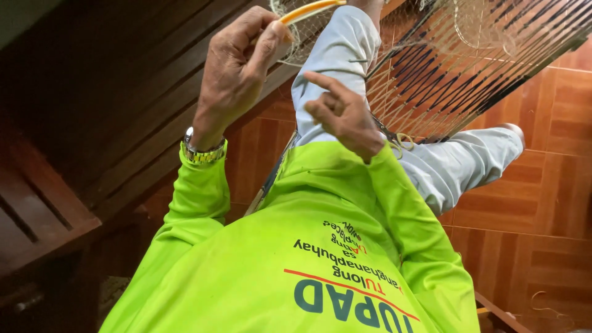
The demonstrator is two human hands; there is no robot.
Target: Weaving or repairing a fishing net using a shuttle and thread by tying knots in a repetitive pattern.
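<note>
Netting (444,68) over brown parquet floor (530,197); left hand (237,68) pinches yellow strip (308,9), right hand (342,114) half-curled, holding nothing.

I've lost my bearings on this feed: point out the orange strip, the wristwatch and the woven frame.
orange strip (308,10): head view, middle of the strip above the left hand's grip.
wristwatch (202,152): head view, metal band on the left wrist.
woven frame (456,68): head view, strung strands over the knees.

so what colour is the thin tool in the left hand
Orange-yellow; the thin tool is pinched in the left hand, seen in the head view.
</note>
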